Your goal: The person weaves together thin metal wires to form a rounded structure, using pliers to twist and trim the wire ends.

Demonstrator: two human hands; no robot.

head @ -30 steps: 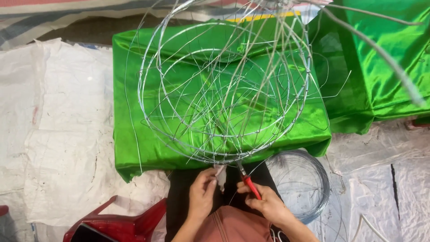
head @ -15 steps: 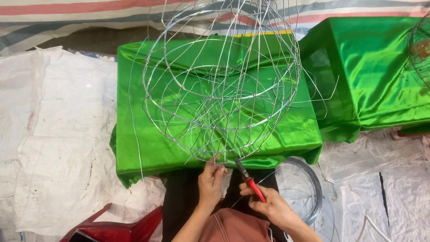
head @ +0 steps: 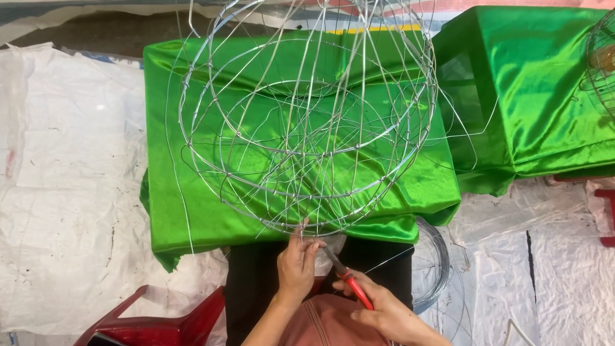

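Green cloth covers the table, so we pinch the wire frame rim firmly with our left hand while our right hand, its grip closed around the red-handled pliers, twists slowly at the joint.

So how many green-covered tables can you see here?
2. One green-covered table sits in the middle under the wire frame; the other is at the upper right. More may lie out of view.

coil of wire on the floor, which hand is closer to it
Right. The right hand, holding red-handled pliers, is just beside the coil of wire. The left hand is farther away, pinching the wire frame's bottom edge.
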